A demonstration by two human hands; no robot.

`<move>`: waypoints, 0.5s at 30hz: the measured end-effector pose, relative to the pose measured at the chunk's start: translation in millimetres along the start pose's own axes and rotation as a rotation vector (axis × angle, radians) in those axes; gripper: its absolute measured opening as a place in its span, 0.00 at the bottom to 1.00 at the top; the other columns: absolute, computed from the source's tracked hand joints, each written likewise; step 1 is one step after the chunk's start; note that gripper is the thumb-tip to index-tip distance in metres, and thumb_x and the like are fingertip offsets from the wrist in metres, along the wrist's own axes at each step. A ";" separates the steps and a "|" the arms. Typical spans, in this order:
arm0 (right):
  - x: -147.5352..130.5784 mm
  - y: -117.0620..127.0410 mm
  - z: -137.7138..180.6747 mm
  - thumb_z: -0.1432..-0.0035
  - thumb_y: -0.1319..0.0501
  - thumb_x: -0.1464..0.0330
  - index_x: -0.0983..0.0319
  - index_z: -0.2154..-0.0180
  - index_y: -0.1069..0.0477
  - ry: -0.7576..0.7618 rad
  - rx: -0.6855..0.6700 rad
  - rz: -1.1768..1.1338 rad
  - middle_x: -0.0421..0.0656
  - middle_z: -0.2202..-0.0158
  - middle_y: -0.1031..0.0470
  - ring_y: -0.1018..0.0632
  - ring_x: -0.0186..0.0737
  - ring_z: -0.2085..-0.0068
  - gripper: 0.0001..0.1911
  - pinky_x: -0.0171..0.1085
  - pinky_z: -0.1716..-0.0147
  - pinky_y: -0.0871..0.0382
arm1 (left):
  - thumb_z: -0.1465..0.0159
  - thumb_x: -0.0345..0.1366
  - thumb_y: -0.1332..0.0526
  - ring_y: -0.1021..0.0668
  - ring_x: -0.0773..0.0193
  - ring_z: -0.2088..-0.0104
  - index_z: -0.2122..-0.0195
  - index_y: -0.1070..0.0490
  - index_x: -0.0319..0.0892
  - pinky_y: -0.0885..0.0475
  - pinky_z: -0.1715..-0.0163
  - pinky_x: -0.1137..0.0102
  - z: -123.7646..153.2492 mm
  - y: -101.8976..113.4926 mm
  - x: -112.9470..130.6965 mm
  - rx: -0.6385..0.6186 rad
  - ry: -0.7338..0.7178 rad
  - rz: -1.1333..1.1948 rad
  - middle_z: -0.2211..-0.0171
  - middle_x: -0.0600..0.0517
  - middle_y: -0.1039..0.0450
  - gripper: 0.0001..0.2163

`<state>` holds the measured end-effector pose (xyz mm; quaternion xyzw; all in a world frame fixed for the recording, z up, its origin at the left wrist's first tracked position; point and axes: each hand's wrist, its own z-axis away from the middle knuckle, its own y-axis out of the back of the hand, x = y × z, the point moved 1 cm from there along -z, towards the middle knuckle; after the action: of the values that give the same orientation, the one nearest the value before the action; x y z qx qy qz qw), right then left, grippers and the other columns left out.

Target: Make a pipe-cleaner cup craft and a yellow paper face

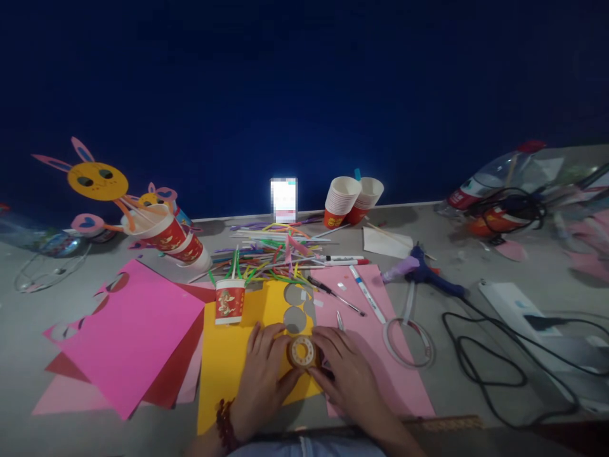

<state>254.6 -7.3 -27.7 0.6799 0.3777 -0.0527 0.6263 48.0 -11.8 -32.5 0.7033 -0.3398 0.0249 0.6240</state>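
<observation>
My left hand (264, 362) and my right hand (345, 368) close from either side on a small roll of tape (310, 363), fingers and thumbs pressed to its rim. The ring-shaped roll faces up, with yellow showing through its middle. Beneath it lies a sheet of yellow paper (214, 381) with round holes cut near its right edge. Pink paper (404, 381) spreads under and beyond my right hand. A red paper cup (229, 301) with green pipe cleaners stands on the yellow sheet, ahead of my left hand.
Pipe cleaners (271, 254) lie heaped at the back, near a lit screen (284, 200) and stacked cups (340, 200). A paper rabbit (98, 181) rises at left above magenta paper (137, 330). On the right are a glue gun (428, 273), clear tape (387, 346) and a cable (476, 381).
</observation>
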 end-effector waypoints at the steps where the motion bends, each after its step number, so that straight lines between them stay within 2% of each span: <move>1: -0.6 0.6 -0.4 0.40 0.36 0.69 0.60 0.46 0.33 -0.003 0.000 -0.002 0.51 0.46 0.25 0.24 0.52 0.46 0.20 0.52 0.45 0.29 | 0.33 0.39 0.40 0.30 0.50 0.42 0.47 0.35 0.45 0.44 0.35 0.46 -0.3 0.3 0.6 0.012 -0.002 -0.002 0.46 0.43 0.30 0.15; 7: -2.4 1.6 0.7 0.44 0.37 0.73 0.62 0.45 0.35 -0.023 0.004 -0.029 0.53 0.46 0.25 0.25 0.53 0.45 0.24 0.53 0.44 0.30 | 0.35 0.41 0.37 0.31 0.48 0.41 0.42 0.38 0.41 0.44 0.35 0.45 -0.5 5.2 4.8 0.047 -0.024 -0.008 0.45 0.40 0.32 0.22; 11: -2.8 1.3 1.4 0.47 0.38 0.76 0.63 0.44 0.35 -0.045 -0.015 -0.061 0.53 0.45 0.26 0.26 0.53 0.44 0.27 0.53 0.44 0.30 | 0.33 0.39 0.39 0.32 0.49 0.40 0.40 0.39 0.43 0.44 0.35 0.46 1.8 8.2 3.9 0.041 -0.034 0.006 0.43 0.41 0.33 0.21; 15: -1.6 -0.8 2.4 0.46 0.38 0.75 0.63 0.45 0.35 -0.046 0.002 -0.069 0.52 0.45 0.26 0.26 0.53 0.44 0.26 0.53 0.44 0.30 | 0.32 0.36 0.41 0.29 0.51 0.42 0.40 0.40 0.44 0.43 0.35 0.47 0.9 7.7 2.2 0.030 -0.057 0.021 0.44 0.43 0.31 0.20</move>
<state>254.0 -10.2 -27.9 0.6659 0.3863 -0.0904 0.6318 45.4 -13.5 -25.1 0.7094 -0.3644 0.0166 0.6031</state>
